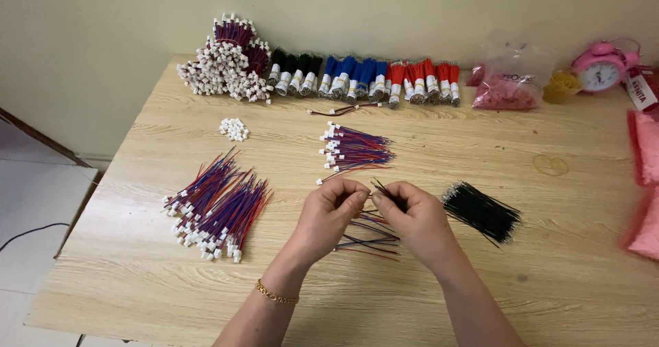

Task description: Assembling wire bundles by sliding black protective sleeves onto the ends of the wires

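Observation:
My left hand [329,213] and my right hand [410,216] meet over the middle of the wooden table [137,278]. Both pinch the same thin black wire [379,188] between their fingertips. Under my hands lie a few loose red and blue wires [367,237]. A bundle of black wires [482,212] lies just right of my right hand. A small fan of red-blue wires with white connectors [353,149] lies beyond my hands. A bigger heap of finished red-blue connector wires [216,206] lies to the left.
Along the back wall stand a pile of connector wires [223,62], black [295,72], blue [357,76] and red wire bundles [425,79]. Loose white connectors [234,129] sit at left. A plastic bag of pink parts [508,79], a pink alarm clock [600,69] and pink bags [645,182] are at right.

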